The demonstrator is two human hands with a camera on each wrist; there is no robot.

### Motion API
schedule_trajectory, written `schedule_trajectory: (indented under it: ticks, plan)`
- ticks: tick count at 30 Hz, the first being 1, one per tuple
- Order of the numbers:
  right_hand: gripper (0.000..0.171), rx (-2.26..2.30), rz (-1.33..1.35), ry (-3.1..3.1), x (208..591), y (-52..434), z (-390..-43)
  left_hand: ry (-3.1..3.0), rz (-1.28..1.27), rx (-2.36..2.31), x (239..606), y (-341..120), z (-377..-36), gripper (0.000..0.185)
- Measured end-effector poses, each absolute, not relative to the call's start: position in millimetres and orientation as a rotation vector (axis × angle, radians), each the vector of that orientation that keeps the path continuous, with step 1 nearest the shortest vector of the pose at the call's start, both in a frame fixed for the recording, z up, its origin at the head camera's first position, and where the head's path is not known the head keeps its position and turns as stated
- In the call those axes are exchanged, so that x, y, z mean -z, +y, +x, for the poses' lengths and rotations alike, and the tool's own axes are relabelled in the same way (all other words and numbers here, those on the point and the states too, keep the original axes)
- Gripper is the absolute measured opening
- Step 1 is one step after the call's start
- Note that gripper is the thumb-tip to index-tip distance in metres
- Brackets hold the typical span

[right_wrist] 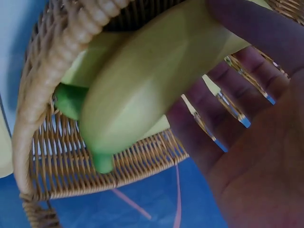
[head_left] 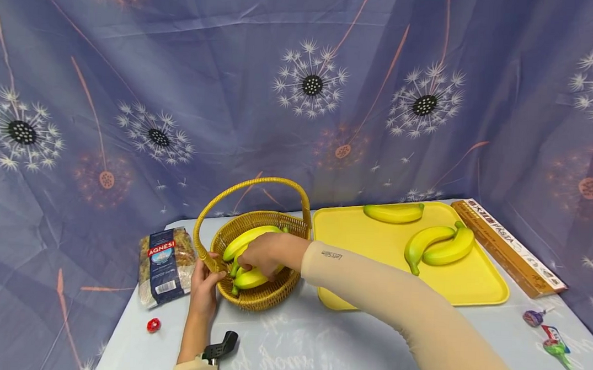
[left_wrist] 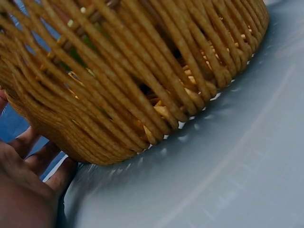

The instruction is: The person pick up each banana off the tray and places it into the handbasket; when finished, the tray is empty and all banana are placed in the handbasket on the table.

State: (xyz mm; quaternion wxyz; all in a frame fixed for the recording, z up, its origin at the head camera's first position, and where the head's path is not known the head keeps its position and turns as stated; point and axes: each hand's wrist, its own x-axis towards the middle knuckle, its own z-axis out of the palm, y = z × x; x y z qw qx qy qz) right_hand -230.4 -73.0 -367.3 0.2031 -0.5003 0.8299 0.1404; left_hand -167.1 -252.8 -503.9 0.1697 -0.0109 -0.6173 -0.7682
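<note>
A wicker basket [head_left: 266, 302] with a tall arched handle holds yellow bananas with green tips. My left hand [head_left: 203, 291] grips its left side by the handle's base, thumb at the rim. In the left wrist view, the fingers of that hand [left_wrist: 28, 180] lie against the woven wall [left_wrist: 128, 95]. Inside the basket, my right hand [head_left: 268, 253] holds a banana [right_wrist: 147, 80] between thumb and fingers. Another banana [right_wrist: 88, 61] lies partly hidden under it. Toward the back of the basket rests a banana [head_left: 246, 241]. The right hand covers part of the basket's contents.
A yellow tray [head_left: 353, 248] to the right bears a banana [head_left: 393, 213] at the back and two crossed bananas. Beyond it lies a long pasta box [head_left: 512, 247]. An Agnesi pasta bag [head_left: 166, 265] and red candy [head_left: 153, 325] lie left; lollipops [head_left: 534, 318] lie front right.
</note>
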Motion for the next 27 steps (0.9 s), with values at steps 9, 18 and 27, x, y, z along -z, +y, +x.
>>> schedule_trajectory:
  ticks: [9, 18, 27]
  plan:
    - [0.028, -0.544, -1.358, 2.239, 372, -85, -226, -1.756, 0.001, 2.163, 503, -251, -169, 0.043]
    - [0.034, -0.607, -1.398, 2.246, 377, -90, -223, -1.779, 0.063, 2.171, 504, -253, -170, 0.043]
    - [0.027, -0.607, -1.414, 2.246, 382, -88, -218, -1.786, 0.031, 2.159, 504, -253, -170, 0.043]
